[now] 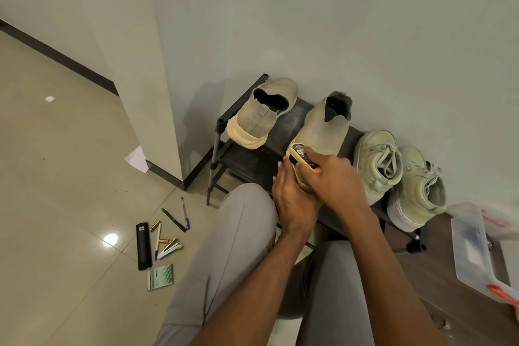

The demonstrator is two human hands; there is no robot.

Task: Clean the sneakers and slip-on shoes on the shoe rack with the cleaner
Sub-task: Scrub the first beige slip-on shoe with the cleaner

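Pale wall and beige floor tiles (pixel 56 177); black shoe rack (pixel 252 160) against the wall at 12 o'clock from the seated person.

Head view: two slip-on shoes on the rack, one (pixel 262 114) at 11 o'clock, the other (pixel 323 126) at 12, toe toward the person. Sneakers (pixel 377 163) at 1 o'clock. Left hand (pixel 292 199) cups the toe of the nearer slip-on, fingers curled round it. Right hand (pixel 334 180) grips the cleaner (pixel 302 159), pressed to the toe.

Judgement: keep the toe braced; work short, even strokes along the sole edge.

Cleaner label shows a barcode; text unreadable. Pens (pixel 174 219) and a green booklet (pixel 160 277) lie on the floor at 8 o'clock.
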